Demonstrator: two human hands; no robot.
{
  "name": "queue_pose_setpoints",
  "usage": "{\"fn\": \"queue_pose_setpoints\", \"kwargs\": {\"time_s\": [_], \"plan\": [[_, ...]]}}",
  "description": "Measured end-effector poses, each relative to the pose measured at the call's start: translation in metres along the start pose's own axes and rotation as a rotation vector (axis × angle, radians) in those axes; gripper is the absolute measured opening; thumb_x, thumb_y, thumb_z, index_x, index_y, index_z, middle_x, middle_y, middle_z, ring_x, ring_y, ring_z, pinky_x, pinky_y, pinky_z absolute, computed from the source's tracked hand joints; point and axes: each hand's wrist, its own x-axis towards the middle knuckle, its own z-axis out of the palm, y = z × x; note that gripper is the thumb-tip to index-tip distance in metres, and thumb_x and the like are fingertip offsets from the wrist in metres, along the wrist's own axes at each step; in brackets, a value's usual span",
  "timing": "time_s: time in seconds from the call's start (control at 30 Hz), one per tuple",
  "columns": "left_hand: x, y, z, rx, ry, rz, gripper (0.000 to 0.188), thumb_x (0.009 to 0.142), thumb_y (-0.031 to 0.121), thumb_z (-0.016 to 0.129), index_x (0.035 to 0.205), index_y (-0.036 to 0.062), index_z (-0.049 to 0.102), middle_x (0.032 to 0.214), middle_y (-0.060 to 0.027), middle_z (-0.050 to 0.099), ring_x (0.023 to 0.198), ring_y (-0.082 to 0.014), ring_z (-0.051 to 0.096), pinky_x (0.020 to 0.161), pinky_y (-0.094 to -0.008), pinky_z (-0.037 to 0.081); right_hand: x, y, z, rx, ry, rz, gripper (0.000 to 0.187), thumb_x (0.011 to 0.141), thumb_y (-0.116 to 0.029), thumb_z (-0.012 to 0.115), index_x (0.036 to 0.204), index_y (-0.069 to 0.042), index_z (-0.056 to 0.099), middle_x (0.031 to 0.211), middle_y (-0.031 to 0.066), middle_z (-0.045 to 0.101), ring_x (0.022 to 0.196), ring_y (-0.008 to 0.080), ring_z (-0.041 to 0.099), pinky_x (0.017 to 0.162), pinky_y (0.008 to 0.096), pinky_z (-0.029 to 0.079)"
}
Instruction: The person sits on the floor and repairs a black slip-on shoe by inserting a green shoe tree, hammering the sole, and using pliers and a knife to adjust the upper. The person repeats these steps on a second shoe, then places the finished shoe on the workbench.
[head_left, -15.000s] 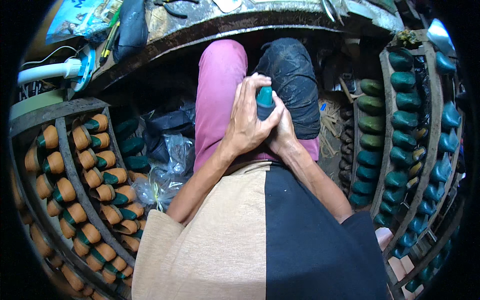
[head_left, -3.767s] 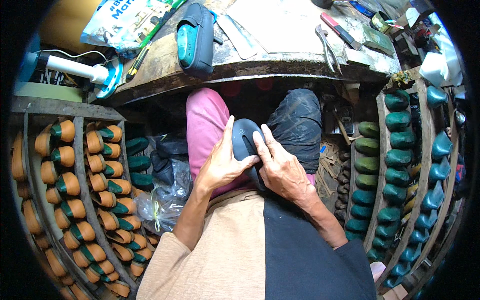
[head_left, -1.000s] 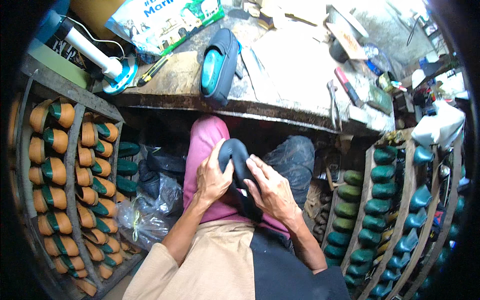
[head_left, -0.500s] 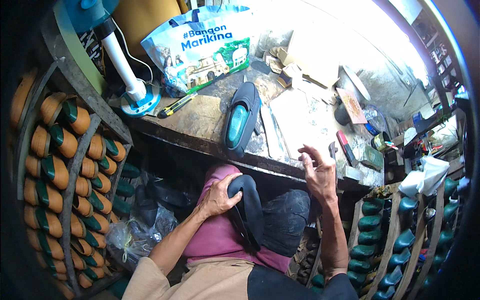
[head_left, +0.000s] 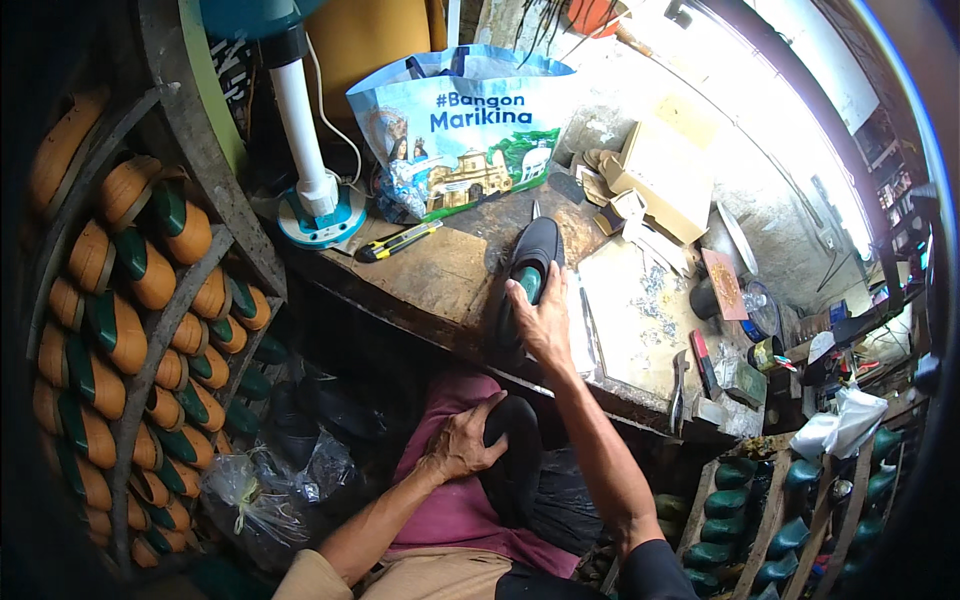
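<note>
My left hand (head_left: 465, 440) rests over my thigh, its fingers wrapped round the top end of a dark shoe (head_left: 514, 440). That shoe stands tilted on my lap, partly covered by the hand. My right hand (head_left: 543, 322) reaches onto the bench and grips a second black shoe (head_left: 537, 243), thumb on one side and fingers on the other. A green shoe last (head_left: 529, 281) shows in its opening. The heel end is partly hidden by my hand.
On the workbench (head_left: 440, 275) are a yellow-black cutter knife (head_left: 398, 242), a lamp base (head_left: 322, 222), a printed bag (head_left: 460, 135), pincers (head_left: 679, 390) and a red-handled knife (head_left: 705, 362). Racks hold tan shoes (head_left: 118, 355) at left and green lasts (head_left: 725, 502) at right.
My right hand has moved left from beside the pincers onto the bench shoe and closed on it. My left hand keeps hold of the lap shoe. The view has shifted.
</note>
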Motion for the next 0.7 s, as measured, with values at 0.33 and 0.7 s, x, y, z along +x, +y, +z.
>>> {"fn": "queue_pose_setpoints", "kwargs": {"time_s": [0.33, 0.7], "plan": [[-0.005, -0.013, -0.008, -0.029, -0.032, -0.035, 0.081, 0.096, 0.031, 0.082, 0.167, 0.0061, 0.051, 0.112, -0.0284, 0.078, 0.092, -0.0469, 0.079, 0.083, -0.0543, 0.065, 0.004, -0.010, 0.018, 0.103, -0.124, -0.359, 0.093, 0.089, -0.036, 0.085, 0.165, 0.005, 0.051, 0.177, 0.0262, 0.046, 0.160, 0.0448, 0.049, 0.133, 0.0499, 0.039], [-0.001, -0.003, -0.014, -0.054, 0.016, -0.024, 0.077, 0.096, 0.027, 0.081, 0.162, -0.0009, 0.054, 0.132, -0.0275, 0.078, 0.097, -0.0447, 0.081, 0.089, -0.0495, 0.067, 0.102, 0.036, 0.002, -0.115, 0.055, -0.214, 0.044, 0.105, -0.036, 0.074, 0.126, 0.003, 0.076, 0.116, 0.0319, 0.079, 0.108, 0.0482, 0.078, 0.097, 0.0549, 0.059]]}}
